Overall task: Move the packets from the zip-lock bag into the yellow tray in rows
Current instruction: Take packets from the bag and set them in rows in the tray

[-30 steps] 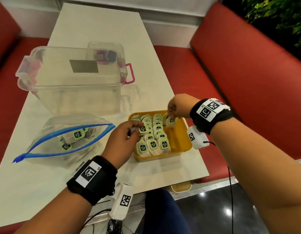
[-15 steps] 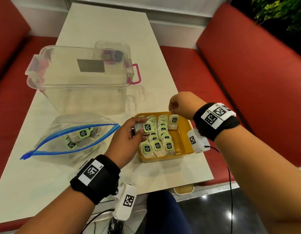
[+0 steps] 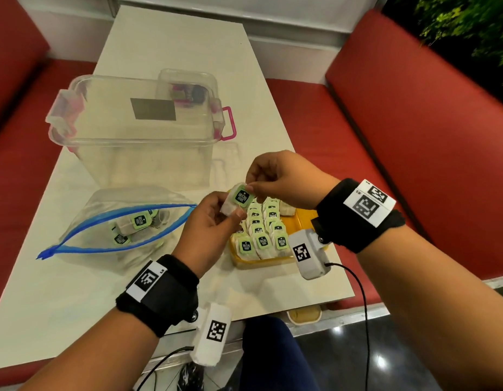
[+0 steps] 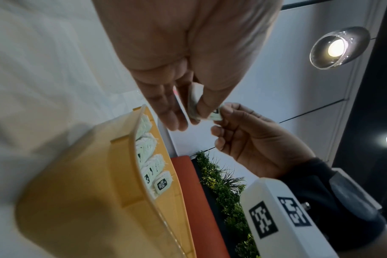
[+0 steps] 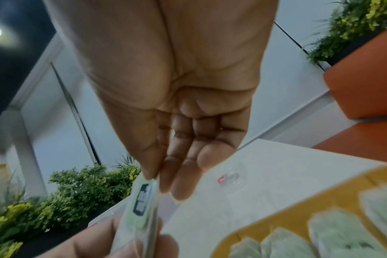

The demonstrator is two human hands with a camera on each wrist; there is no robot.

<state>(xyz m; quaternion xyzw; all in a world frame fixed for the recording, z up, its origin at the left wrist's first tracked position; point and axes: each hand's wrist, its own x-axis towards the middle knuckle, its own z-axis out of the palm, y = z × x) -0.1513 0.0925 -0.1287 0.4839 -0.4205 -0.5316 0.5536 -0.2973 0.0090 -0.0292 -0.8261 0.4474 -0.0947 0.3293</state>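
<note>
A white tea packet (image 3: pixel 238 201) with a green label hangs in the air above the yellow tray's (image 3: pixel 301 214) far left corner. My left hand (image 3: pixel 208 227) pinches its lower end and my right hand (image 3: pixel 275 179) pinches its upper corner. The left wrist view shows the same packet (image 4: pixel 196 103) between my thumb and fingers, with the right hand (image 4: pixel 250 132) at its tip. Several packets (image 3: pixel 261 235) stand in rows in the tray. The open zip-lock bag (image 3: pixel 117 221) with a blue seal lies left of the tray and holds a few packets (image 3: pixel 137 221).
A clear plastic storage box (image 3: pixel 140 131) with pink latches stands behind the bag and tray. The white table (image 3: pixel 174 38) runs far back. Red bench seats (image 3: pixel 414 136) flank it on both sides. The tray sits close to the table's right edge.
My left hand lifted a packet up from the tray's left side. My right hand left the tray's far end and came over to pinch the same packet.
</note>
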